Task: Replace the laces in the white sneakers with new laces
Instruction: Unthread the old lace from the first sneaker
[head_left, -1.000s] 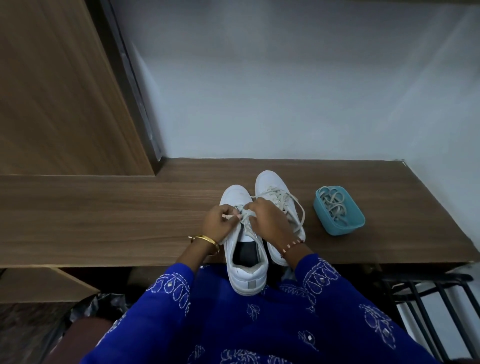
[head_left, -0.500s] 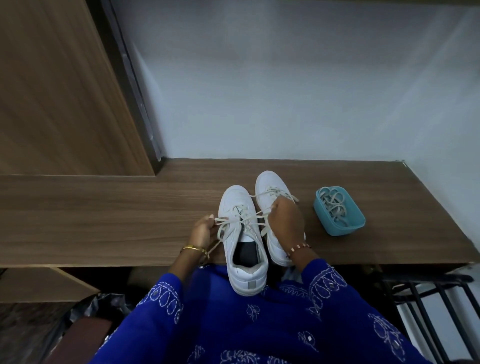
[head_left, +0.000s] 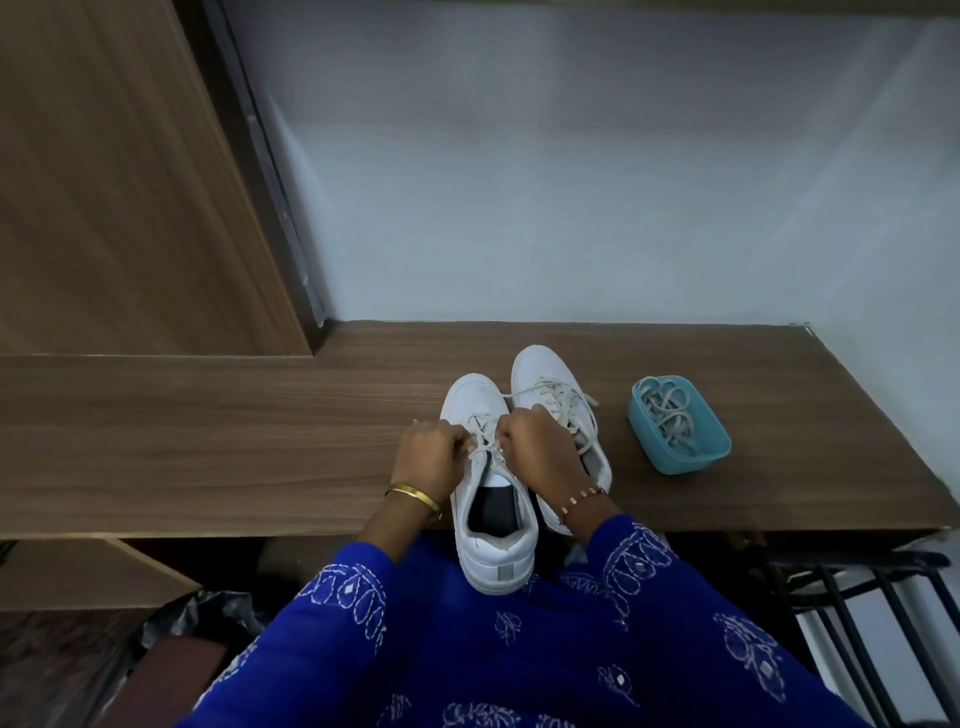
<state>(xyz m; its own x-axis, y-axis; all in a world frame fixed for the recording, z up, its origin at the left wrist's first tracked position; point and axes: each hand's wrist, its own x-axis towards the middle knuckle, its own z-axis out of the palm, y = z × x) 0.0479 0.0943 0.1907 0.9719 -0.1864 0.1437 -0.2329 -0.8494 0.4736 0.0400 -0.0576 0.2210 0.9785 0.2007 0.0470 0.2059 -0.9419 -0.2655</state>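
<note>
1. Fingers of left hand and right hand curl, pinching lace on near sneaker, at desk edge.
2. Both sneakers laced — far sneaker untouched; new laces in blue tub; replacement barely begun.

Soft, even indoor light, moderately dim and cool; the pale grey-blue painted wall carries a faint bright band near its top and no hard glare; shadows are weak, deepest under the brown wood-grain worktop; wide-angle distortion bends the worktop's front edge and tilts the tall wooden cabinet panel; the lower corners look soft and smeared.
</note>
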